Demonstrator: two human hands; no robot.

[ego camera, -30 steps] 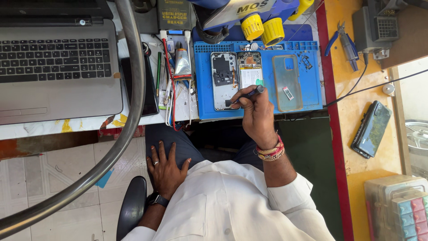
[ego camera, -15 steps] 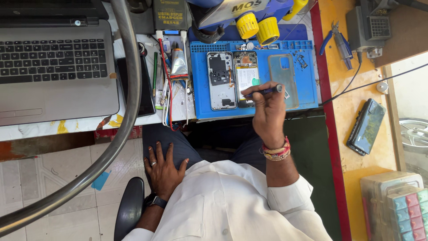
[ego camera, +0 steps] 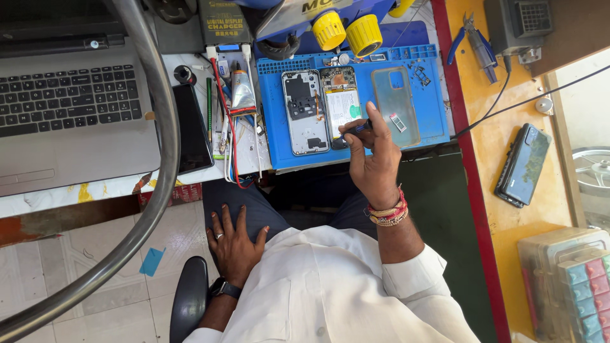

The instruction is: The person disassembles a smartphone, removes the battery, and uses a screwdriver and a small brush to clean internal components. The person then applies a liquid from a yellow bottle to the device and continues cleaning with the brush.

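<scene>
Moved: my right hand (ego camera: 375,166) has drawn back toward me, screwdriver tip now at the opened phone's lower edge.
Mat: blue work mat (ego camera: 270,121), twelve o'clock.
Opened phone (ego camera: 341,105): on mat, beside its back shell (ego camera: 304,111).
Left hand (ego camera: 234,241): fingers spread flat on my thigh, eight o'clock.
Screwdriver (ego camera: 356,129): right fingers clamped round it.

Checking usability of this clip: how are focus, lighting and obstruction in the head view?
Head view: sharp on the right hand gripping a thin tool over the opened phone on the blue mat; bright daylight washes out the right edge; a curved grey bar crosses the laptop; left hand rests on the thigh.
</scene>
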